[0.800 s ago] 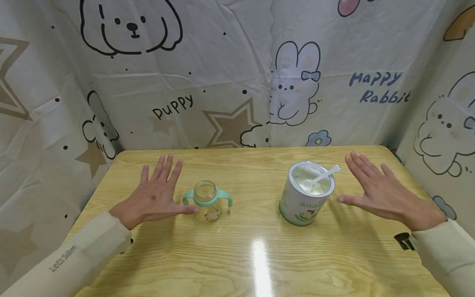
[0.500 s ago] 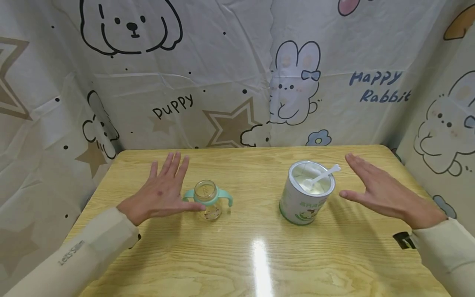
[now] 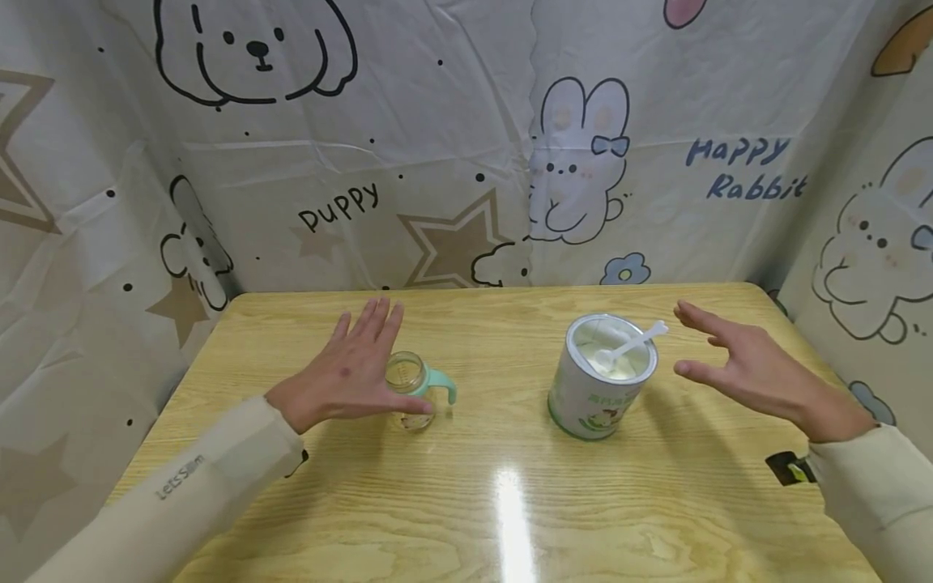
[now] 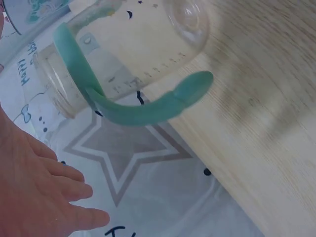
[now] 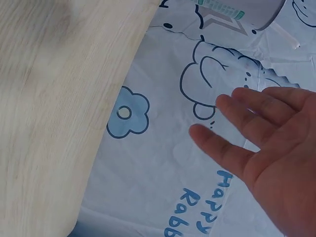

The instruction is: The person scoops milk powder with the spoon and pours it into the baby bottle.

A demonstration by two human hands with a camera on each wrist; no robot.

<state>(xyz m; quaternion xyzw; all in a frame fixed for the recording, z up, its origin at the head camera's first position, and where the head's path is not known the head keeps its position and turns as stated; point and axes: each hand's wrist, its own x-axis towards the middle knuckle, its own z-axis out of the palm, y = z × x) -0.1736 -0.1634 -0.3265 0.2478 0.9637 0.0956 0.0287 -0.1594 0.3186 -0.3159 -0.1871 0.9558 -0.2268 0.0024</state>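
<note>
A clear baby bottle (image 3: 406, 372) without a lid stands on the table, with a mint-green handle ring (image 4: 148, 111). My left hand (image 3: 350, 376), fingers spread, hovers at its left and hides its left handle in the head view; contact cannot be told there. In the left wrist view a gap shows between these fingers and the bottle. To the right stands an opened milk powder can (image 3: 598, 405), with a white scoop (image 3: 632, 346) leaning in the powder over its rim. My right hand (image 3: 758, 372) is held right of the can, apart from it, fingers loosely bent and holding nothing.
The wooden table (image 3: 466, 502) carries the bottle and the can, with a stretch of tabletop between them. Behind and beside it hangs a printed cloth (image 3: 452, 121) with cartoon animals. A light reflection lies on the front of the table.
My left hand has moved right, from beside the bottle to partly in front of it. My right hand's fingers have bent and drawn closer together. Bottle and can stay in place.
</note>
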